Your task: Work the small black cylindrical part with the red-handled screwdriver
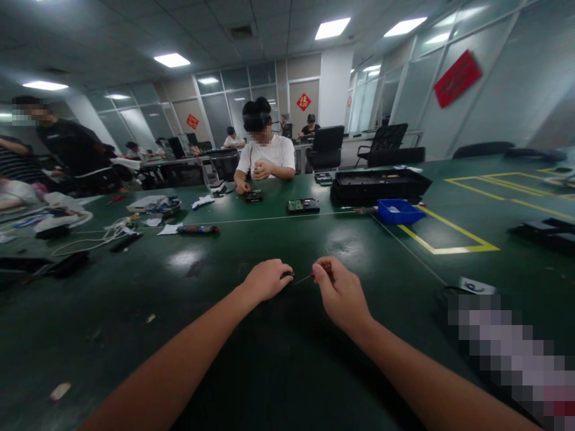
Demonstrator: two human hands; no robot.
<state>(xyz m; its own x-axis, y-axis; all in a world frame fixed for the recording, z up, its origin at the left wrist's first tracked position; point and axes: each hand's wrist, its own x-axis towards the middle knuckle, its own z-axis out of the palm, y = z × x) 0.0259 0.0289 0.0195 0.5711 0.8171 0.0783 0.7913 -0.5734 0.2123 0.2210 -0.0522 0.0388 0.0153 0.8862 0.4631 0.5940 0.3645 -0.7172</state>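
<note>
My left hand is closed round a small dark part, mostly covered by the fingers, so its kind does not show. Facing it, my right hand grips a screwdriver by its reddish handle. The thin shaft points left, its tip close to the dark part; whether they touch, I cannot tell. Both hands are just above the green table, near its middle.
Ahead lie a hard drive, a blue tray and a long black bin. A dark cylindrical tool and white cable are at left. Across the table, a person in white handles another drive.
</note>
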